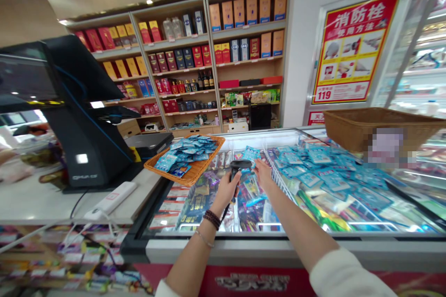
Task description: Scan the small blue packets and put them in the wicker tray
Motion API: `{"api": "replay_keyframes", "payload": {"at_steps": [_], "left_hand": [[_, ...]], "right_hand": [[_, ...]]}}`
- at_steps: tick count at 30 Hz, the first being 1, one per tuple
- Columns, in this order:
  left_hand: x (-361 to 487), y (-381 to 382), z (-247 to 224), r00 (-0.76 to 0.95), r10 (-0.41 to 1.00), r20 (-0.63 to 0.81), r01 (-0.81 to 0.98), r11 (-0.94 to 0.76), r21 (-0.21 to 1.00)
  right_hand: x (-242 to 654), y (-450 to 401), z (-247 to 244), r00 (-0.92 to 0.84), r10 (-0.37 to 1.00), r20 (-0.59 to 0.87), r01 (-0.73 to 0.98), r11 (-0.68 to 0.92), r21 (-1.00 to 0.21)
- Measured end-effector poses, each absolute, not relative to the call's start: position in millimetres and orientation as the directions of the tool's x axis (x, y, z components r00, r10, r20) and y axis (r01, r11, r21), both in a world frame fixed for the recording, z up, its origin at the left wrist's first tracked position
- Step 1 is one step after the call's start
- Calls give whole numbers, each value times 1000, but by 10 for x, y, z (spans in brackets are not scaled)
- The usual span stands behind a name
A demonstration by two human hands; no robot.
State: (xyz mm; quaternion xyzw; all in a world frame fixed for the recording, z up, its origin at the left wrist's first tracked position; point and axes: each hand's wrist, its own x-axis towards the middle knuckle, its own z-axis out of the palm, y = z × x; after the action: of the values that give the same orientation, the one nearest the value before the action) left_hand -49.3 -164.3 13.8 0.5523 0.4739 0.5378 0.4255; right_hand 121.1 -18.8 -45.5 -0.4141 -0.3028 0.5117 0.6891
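At counter [69, 199] | wicker tray [188, 177]: blue sachets [184, 154] | freezer [223, 237]: packets [313, 181] | hands [226, 190]: scanner [239, 164]

One black pistol-shaped barcode scanner [237, 168], one black angular checkout terminal [83, 116], one shallow woven wicker tray [184, 161], one brown wicker basket [379, 127], one white oblong power strip [110, 200], one glass-topped chest freezer [278, 247], one red-and-yellow framed poster [355, 48], and three tall wooden shelf bays [213, 55].

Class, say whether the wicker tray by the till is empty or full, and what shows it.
Full: blue sachets lie piled across the wicker tray, covering most of its base.
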Motion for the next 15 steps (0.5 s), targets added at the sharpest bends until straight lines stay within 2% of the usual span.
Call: {"api": "replay_keyframes", "payload": {"at_steps": [5, 11, 15], "left_hand": [[-492, -1622, 160, -39, 984, 175, 80, -172, 982], [-471, -1402, 316, -108, 988, 108, 22, -106, 994], [-393, -1179, 434, -74, 997, -13, -27, 11, 1000]], "right_hand": [[1191, -202, -412, 308, 951, 3, -476, 156, -866], [1357, -238, -221, 339, 917, -211, -512, -9, -859], [1885, -234, -51, 381, 898, -218, -485, -7, -875]]}}
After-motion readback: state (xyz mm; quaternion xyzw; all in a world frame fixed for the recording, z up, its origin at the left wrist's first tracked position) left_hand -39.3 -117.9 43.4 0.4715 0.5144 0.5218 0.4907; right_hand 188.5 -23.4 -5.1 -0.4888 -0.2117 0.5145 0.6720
